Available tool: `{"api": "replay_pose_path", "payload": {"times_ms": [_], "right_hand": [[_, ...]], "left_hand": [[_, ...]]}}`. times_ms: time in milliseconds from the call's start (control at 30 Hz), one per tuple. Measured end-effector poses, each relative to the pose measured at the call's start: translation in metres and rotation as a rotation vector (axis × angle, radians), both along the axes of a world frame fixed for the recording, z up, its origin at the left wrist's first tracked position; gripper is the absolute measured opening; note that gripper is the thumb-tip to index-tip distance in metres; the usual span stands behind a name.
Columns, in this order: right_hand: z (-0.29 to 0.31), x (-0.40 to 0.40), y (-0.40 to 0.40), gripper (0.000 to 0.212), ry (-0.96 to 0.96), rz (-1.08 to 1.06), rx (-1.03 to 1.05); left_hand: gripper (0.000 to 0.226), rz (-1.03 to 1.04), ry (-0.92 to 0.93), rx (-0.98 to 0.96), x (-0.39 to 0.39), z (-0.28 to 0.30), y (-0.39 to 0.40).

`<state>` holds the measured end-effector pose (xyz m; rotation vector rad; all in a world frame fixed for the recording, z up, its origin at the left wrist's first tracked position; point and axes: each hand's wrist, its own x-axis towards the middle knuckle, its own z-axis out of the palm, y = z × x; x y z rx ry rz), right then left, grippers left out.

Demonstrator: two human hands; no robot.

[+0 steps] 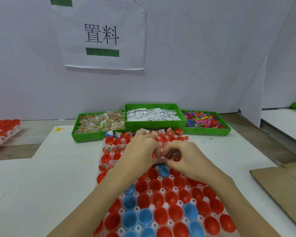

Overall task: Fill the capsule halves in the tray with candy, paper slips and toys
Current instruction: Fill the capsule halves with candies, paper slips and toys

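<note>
A white tray (166,205) of red and blue capsule halves lies on the table before me. The far rows hold candy packets, paper slips and toys; the near halves, such as a blue one (164,171), are bare inside. My left hand (140,151) and my right hand (183,156) meet over the tray's middle, fingers curled, pinching small items between them, among them a white paper slip (163,157). What else they hold is hidden. Behind the tray stand green bins of candy (99,123), paper slips (152,114) and coloured toys (203,119).
A second tray of red capsule halves (2,130) sits at the far left. Brown cardboard (284,182) lies at the right edge. A paper sign (101,35) hangs on the white wall. A yellow toy (58,129) lies on the table left of the bins.
</note>
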<state>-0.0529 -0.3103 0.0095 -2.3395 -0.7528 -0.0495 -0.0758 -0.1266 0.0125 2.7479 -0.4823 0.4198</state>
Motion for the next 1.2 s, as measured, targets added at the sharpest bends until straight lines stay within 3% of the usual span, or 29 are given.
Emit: {"api": "replay_pose_path", "payload": {"times_ms": [333, 433, 600, 1067, 1200], "right_hand": [[-0.003, 0.001, 0.003, 0.011, -0.043, 0.011, -0.055], [-0.003, 0.0, 0.006, 0.01, -0.077, 0.03, -0.128], [-0.005, -0.001, 0.011, 0.015, -0.118, 0.052, -0.195], [-0.002, 0.0, 0.006, 0.008, -0.057, 0.042, -0.043], [0.002, 0.0, 0.0, 0.007, -0.057, 0.016, 0.029]], "left_hand": [[0.017, -0.18, 0.139, 0.04, -0.001, 0.004, 0.011], [0.017, -0.235, 0.202, -0.026, 0.0, 0.013, 0.018], [0.01, -0.204, 0.16, -0.059, 0.002, 0.019, 0.022], [0.015, -0.218, 0.148, 0.006, 0.002, 0.02, 0.025], [0.019, -0.099, 0.146, -0.059, 0.005, 0.03, 0.042]]}}
